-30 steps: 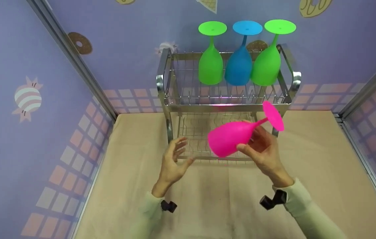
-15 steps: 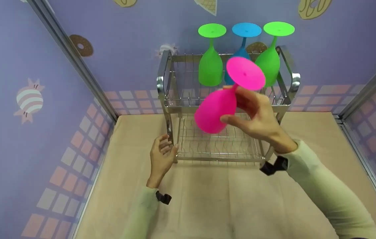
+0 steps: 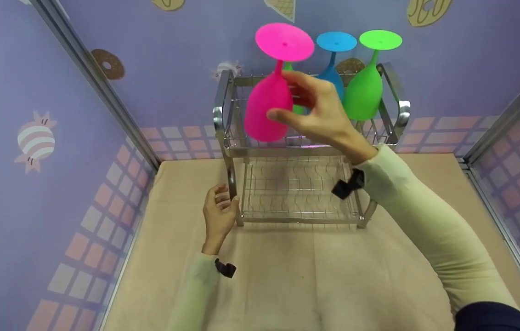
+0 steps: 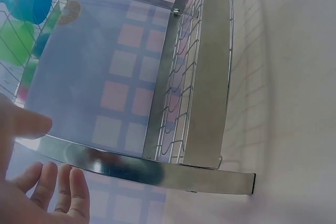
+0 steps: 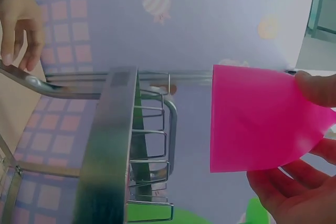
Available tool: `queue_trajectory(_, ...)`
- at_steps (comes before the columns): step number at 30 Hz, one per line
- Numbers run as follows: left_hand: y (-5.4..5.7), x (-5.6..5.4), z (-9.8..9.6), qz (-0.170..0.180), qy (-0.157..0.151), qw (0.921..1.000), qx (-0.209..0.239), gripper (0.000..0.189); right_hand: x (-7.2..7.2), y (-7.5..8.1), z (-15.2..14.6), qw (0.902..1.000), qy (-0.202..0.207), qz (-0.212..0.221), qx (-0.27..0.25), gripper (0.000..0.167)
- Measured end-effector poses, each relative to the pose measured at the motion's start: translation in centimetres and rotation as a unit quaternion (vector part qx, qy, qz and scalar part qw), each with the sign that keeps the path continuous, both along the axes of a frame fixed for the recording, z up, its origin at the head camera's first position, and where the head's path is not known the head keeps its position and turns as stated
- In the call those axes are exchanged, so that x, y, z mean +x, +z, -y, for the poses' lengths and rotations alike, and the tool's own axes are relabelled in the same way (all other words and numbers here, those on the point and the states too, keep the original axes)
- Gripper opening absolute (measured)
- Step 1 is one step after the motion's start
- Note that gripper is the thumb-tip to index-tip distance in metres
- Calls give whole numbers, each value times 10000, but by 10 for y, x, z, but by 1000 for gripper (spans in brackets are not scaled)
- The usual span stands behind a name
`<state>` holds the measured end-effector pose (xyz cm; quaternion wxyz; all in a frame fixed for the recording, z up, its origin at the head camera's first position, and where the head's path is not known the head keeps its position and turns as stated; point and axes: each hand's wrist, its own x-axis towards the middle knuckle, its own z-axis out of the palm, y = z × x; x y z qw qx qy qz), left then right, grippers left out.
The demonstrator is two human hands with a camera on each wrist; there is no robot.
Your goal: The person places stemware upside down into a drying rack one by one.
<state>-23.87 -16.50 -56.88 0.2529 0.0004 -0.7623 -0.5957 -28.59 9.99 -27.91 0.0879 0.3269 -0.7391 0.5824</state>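
In the head view my right hand (image 3: pixel 317 105) holds a pink wine glass (image 3: pixel 269 108) upside down by its bowl, over the left part of the rack's upper tier. The bowl sits between thumb and fingers, also in the right wrist view. Behind it, a green wine glass (image 3: pixel 297 109) is mostly hidden. To the right stand an inverted blue wine glass (image 3: pixel 336 42) and a second green wine glass (image 3: pixel 363 94). My left hand (image 3: pixel 219 216) is at the left leg of the metal dish rack (image 3: pixel 287 151), its fingers loosely bent; firm contact is unclear.
The rack's wire lower tier (image 3: pixel 296 188) lies beneath the upper one. Patterned walls (image 3: pixel 172 92) enclose the back and sides, with metal edge strips at the corners. A beige cloth (image 3: pixel 283 276) covers the surface under the rack.
My right hand has raised the pink wine glass up and left to the upper tier, turning it from sideways to base-up. My left hand has moved left to the rack's leg.
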Motion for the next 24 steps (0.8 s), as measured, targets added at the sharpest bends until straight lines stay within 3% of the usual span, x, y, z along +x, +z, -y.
queue_trajectory(6,0,-5,3,124,-128,9996,-203,44,-27,13,21,9989,-310,84,331,69)
queue_trajectory(12,-2,-8,3,321,-179,9984,-439,39,-49,10,44,9962,-386,163,758,68)
queue_trajectory(24,-6,-11,-4,-25,-32,9950,-999,22,-72,2,68,9866,-655,441,1428,60)
